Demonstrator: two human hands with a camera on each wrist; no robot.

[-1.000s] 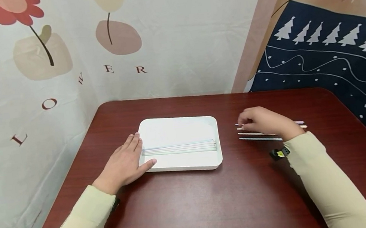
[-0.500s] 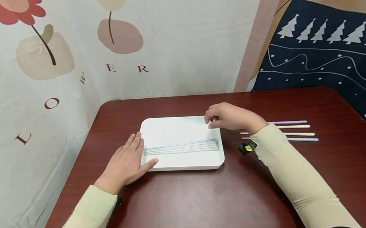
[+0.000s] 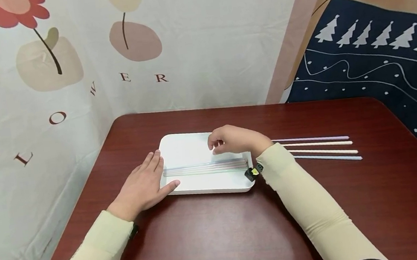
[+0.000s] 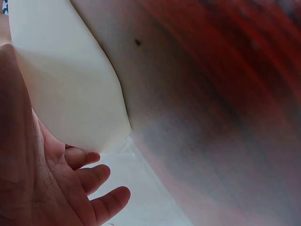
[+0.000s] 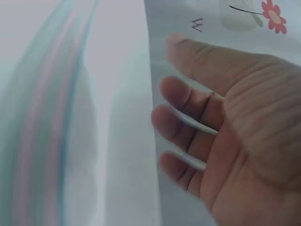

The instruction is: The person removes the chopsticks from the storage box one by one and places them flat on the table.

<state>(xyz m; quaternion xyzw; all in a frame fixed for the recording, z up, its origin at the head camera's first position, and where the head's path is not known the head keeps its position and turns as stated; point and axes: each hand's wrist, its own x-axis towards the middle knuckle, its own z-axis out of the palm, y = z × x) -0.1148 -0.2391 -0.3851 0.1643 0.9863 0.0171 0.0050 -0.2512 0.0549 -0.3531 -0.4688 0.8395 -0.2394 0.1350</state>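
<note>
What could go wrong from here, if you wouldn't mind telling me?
The right hand is above the tray, so it might jostle the thin sticks lying inside. The right sleeve appears close to the loose sticks outside the tray and could nudge them askew. The left hand rests at the tray's left edge; a firmer push might slide it.

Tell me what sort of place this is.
Probably an indoor corner arranged for tabletop work: a dark reddish table stands before a pale, creased backdrop printed with flowers, and a navy panel with white trees lies to the right.
</note>
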